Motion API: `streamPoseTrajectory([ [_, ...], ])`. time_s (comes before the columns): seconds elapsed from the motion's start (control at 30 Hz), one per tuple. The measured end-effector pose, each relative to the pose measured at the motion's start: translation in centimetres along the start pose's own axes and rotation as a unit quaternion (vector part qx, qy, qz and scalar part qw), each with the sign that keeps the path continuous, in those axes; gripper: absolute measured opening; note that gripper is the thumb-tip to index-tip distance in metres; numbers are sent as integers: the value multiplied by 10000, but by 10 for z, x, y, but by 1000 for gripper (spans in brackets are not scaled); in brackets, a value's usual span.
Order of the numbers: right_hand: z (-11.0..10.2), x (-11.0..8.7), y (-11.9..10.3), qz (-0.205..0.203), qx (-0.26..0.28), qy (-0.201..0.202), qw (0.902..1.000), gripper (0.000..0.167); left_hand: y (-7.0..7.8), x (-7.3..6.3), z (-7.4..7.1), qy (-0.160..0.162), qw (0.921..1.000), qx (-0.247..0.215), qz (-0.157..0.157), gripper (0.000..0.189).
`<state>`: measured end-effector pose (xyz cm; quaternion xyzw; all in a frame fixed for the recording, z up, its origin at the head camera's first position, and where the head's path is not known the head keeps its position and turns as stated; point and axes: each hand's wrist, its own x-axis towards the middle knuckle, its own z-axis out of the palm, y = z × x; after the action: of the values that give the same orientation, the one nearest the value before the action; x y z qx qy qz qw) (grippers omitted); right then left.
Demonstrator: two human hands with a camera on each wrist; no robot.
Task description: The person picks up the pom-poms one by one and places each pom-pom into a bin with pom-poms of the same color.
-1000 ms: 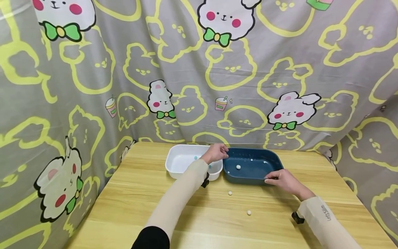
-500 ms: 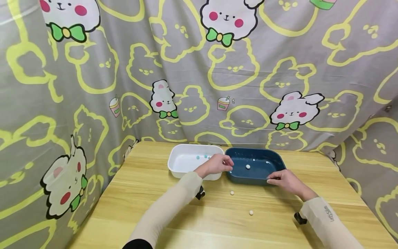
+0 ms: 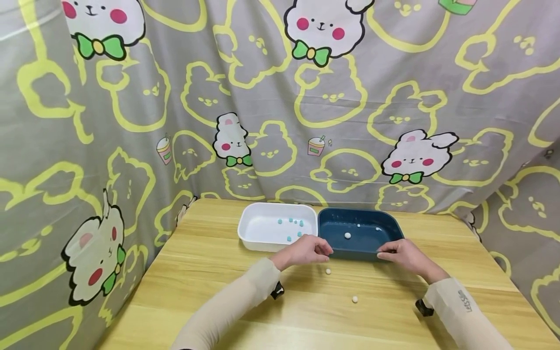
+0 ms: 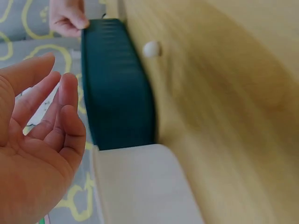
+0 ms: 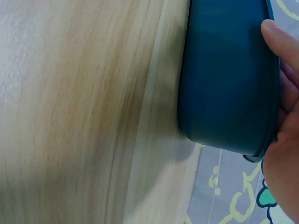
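My left hand [image 3: 304, 251] hovers before the near side where the two trays meet. Its fingers are loosely bent with nothing between them, as the left wrist view shows. My right hand [image 3: 404, 255] pinches the near right rim of the dark blue tray [image 5: 229, 79], thumb outside and fingers over the edge. Inside that tray lie a larger white ball [image 3: 347, 236] and small white bits [image 3: 358, 225]. Two whitish balls are on the table: one ball [image 3: 328, 271] just below my left fingertips, another ball [image 3: 355, 299] closer to me.
A white tray [image 3: 253, 239] touches the blue tray's left side. It holds several small teal balls [image 3: 280, 221]. Both trays stand near the back of the wooden table [image 3: 315, 321], before a patterned curtain [image 3: 271, 97].
My left hand has come from above the meeting rims toward me, down to the trays' near side. The larger white ball has rolled right inside the blue tray. My right hand keeps its grip.
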<state>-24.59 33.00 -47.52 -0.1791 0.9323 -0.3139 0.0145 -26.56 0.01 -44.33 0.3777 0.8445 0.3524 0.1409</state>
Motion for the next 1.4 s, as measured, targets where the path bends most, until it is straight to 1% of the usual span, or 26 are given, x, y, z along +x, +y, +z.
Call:
streamPoseTrajectory([
  [0.1, 0, -1, -1, 2, 7, 20, 10000, 16, -4, -3, 6, -97, 9999, 4, -90, 20],
  [0.23, -1, -2, -3, 12, 30, 12, 10000, 16, -8, -5, 16, -267, 9991, -70, -310, 23],
  [0.33, -1, -3, -3, 31, 23, -14, 10000, 16, -12, -4, 22, -336, 9985, -79, -433, 23],
  [0.5, 0, -3, -2, 68, 50, -34, 10000, 17, -18, -1, 32, -378, 9979, 11, -521, 20],
  [0.6, 0, -3, -1, 71, 75, -34, 9999, 17, -22, 2, 35, -387, 9976, 36, -569, 21],
  [0.7, -1, -3, -2, 72, 70, -21, 9999, 17, -25, 5, 37, -405, 9978, 181, -496, 20],
  [0.8, -1, -3, -3, 88, 71, -26, 9999, 17, -27, 7, 38, -431, 9973, 487, -336, 21],
  [0.97, 0, -2, -2, 104, 84, -37, 9999, 17, -27, 9, 40, -501, 9931, 1052, -142, 23],
  [1.03, 0, -2, -1, 87, 79, -33, 9999, 17, -27, 9, 41, -530, 9914, 1195, -102, 21],
  [1.13, 0, -1, -1, 43, 69, -13, 10000, 17, -28, 11, 43, -554, 9896, 1325, -65, 18],
  [1.3, 0, -1, -2, 4, 84, -7, 10000, 16, -28, 14, 44, -611, 9895, 1308, -103, 13],
  [1.4, 0, -1, -2, -5, 80, 11, 10000, 16, -28, 15, 44, -624, 9883, 1390, -46, 12],
])
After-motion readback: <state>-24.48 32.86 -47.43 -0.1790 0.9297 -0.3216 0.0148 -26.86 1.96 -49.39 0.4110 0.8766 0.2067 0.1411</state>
